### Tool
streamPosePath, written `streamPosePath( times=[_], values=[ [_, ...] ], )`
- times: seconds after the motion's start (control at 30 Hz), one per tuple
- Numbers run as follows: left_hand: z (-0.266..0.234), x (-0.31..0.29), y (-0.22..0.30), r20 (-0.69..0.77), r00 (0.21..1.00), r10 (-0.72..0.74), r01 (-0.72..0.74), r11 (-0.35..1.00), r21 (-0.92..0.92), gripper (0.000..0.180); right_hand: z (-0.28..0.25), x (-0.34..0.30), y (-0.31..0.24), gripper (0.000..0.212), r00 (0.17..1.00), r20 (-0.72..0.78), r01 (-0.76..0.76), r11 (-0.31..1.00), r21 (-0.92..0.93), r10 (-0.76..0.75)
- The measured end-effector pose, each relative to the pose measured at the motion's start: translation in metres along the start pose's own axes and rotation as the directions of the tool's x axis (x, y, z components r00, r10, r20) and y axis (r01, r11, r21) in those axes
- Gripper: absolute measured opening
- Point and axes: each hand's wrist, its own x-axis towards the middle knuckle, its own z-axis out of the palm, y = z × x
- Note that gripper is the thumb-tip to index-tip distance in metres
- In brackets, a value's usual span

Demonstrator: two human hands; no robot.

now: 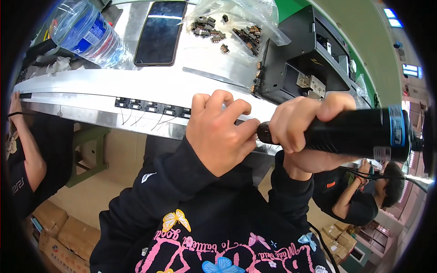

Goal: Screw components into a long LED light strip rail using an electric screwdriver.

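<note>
Here, in the head view, grips a black power tool [357,134] in the right hand [314,129], with its nose [264,133] touching or just beside the curled left hand [223,129]; cannot tell whether pinching anything. Shows black modules [151,107] leftward along the near side of the desk [193,57].

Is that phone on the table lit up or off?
It looks off: the phone shows a dark face, with just one pale, glare-like band near the top.

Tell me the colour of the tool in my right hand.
The tool is black, with a blue label; see the head view.
</note>
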Motion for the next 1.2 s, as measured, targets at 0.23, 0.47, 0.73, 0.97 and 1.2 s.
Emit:
streamPosePath(
  times=[0.23,0.47,0.73,0.97,1.2],
  values=[
    [-0.001,-0.002,-0.001,0.037,0.999,0.036,-0.037,0.999,0.004,0.027,-0.021,-0.012,-0.025,0.064,0.990,0.123,0.069,0.996,-0.052,-0.062],
    [-0.002,0.000,0.001,0.073,0.997,0.012,-0.013,1.000,0.012,0.031,-0.010,-0.016,-0.032,0.061,0.990,0.053,0.136,0.986,-0.091,-0.132],
    [0.001,0.000,0.002,0.062,0.998,0.032,-0.036,0.997,0.071,0.025,-0.008,-0.020,-0.013,0.093,0.977,-0.147,0.149,0.988,-0.041,-0.153],
    [0.000,0.001,0.003,0.060,0.998,0.032,-0.035,0.998,0.058,0.023,-0.012,-0.017,-0.008,0.084,0.977,-0.052,0.209,0.977,0.035,-0.208],
    [0.000,0.001,0.002,0.091,0.996,0.018,-0.022,0.999,0.033,0.028,-0.003,-0.017,-0.018,0.093,0.975,-0.036,0.212,0.968,-0.131,-0.218]
  ],
)
